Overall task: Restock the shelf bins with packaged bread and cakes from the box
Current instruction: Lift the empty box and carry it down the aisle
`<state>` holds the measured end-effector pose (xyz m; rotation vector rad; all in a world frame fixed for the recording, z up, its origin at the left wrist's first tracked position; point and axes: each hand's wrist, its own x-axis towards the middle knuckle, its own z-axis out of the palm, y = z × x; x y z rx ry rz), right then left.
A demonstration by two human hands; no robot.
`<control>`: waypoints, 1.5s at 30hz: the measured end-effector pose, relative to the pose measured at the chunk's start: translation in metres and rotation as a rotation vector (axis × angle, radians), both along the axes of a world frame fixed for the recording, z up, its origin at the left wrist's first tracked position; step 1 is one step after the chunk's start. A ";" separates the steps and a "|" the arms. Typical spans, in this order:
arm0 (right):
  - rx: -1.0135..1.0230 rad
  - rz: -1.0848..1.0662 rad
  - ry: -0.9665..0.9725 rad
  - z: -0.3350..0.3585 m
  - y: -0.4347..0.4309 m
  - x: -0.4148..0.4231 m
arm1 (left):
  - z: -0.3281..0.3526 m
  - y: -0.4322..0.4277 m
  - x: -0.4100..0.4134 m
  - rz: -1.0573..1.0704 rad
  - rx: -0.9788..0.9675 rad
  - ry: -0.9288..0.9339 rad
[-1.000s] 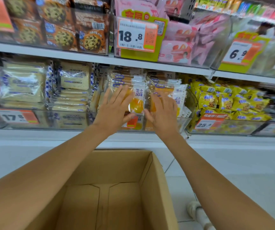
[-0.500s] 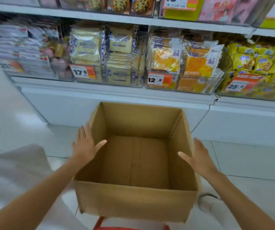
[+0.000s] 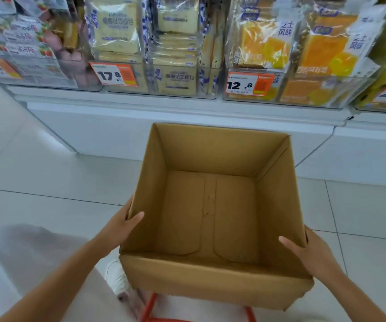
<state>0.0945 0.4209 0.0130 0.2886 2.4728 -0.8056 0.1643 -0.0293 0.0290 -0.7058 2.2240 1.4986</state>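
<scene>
The open-topped box (image 3: 210, 278) sits at lower centre of the frame, its bare bottom showing. The left hand (image 3: 120, 226) grips its left wall, thumb inside and fingers outside. The right hand (image 3: 313, 254) grips the right wall the same way. Across the top, clear bins (image 3: 164, 95) hold pale bread (image 3: 115, 29) and orange cakes (image 3: 266, 40) behind price tags (image 3: 114, 74).
</scene>
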 end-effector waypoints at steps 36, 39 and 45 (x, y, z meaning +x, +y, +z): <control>-0.208 -1.101 -0.183 0.230 0.362 0.185 | 0.206 0.462 -0.186 -0.806 0.007 -0.435; -0.165 -1.173 -0.168 0.270 0.377 0.188 | 0.232 0.505 -0.208 -0.860 0.012 -0.429; -0.092 -1.343 -0.092 0.324 0.397 0.196 | 0.271 0.589 -0.262 -1.013 0.028 -0.446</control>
